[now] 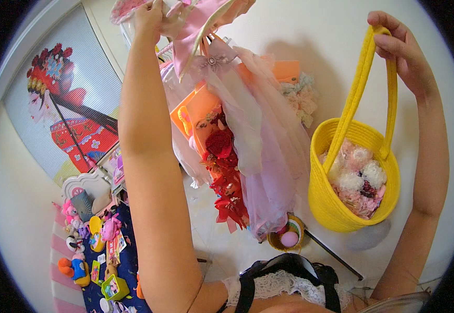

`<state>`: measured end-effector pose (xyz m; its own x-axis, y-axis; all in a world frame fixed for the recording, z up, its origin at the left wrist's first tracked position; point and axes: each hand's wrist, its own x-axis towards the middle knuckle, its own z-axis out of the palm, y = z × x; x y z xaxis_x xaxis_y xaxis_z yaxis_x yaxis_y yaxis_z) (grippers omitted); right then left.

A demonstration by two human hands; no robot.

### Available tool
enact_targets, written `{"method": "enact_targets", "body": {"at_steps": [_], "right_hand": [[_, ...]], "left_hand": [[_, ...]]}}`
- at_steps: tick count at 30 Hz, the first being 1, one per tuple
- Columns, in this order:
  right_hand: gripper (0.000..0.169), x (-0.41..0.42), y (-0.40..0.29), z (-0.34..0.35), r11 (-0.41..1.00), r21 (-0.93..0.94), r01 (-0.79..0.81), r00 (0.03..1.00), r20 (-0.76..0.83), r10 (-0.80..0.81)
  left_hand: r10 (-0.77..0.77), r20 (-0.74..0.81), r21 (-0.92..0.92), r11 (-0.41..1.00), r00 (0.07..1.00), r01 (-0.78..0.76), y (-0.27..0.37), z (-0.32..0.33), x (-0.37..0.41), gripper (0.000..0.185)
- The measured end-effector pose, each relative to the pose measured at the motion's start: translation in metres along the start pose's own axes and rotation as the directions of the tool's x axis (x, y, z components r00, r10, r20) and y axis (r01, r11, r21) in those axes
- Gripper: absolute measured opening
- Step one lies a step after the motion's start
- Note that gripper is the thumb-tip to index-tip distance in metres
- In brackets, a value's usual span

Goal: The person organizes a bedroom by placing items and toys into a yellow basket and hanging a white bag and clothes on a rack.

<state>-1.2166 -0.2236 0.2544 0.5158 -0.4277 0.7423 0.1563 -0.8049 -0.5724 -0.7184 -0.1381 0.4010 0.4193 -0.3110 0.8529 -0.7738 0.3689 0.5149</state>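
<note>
Raised at the right, my right hand grips the handle of a yellow rope basket. The basket hangs tilted, its opening towards me. White and pink ruffled fabric hair accessories fill it, with a dark red piece among them. At the top edge my left hand is closed at a pink satin-like cloth item with a cream border; the frame cuts off part of both. A pale pink and lilac tulle dress hangs just below that cloth.
Orange felt holders carry red flower hair ornaments beside the dress. A small woven basket with a pink ball stands below. Several toys lie on a dark blue cloth at lower left. A picture panel leans behind.
</note>
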Motion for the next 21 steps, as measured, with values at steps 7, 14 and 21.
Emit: {"method": "enact_targets", "body": {"at_steps": [7,14,21], "right_hand": [[0.023,0.017,-0.010,0.020,0.885,0.462,0.061,0.998,-0.024,-0.056],[0.022,0.038,-0.014,0.029,0.888,0.443,0.126,0.981,0.079,-0.179],[0.019,0.071,-0.026,0.045,0.853,0.515,0.086,0.974,0.137,-0.181]], "left_hand": [[0.212,0.187,0.370,0.890,0.959,-0.269,0.024,-0.002,-0.018,0.030],[0.080,0.351,0.414,0.881,0.933,-0.231,0.041,0.009,-0.061,0.029],[-0.057,-0.186,0.025,0.998,0.981,0.063,0.035,-0.033,-0.014,0.033]]}}
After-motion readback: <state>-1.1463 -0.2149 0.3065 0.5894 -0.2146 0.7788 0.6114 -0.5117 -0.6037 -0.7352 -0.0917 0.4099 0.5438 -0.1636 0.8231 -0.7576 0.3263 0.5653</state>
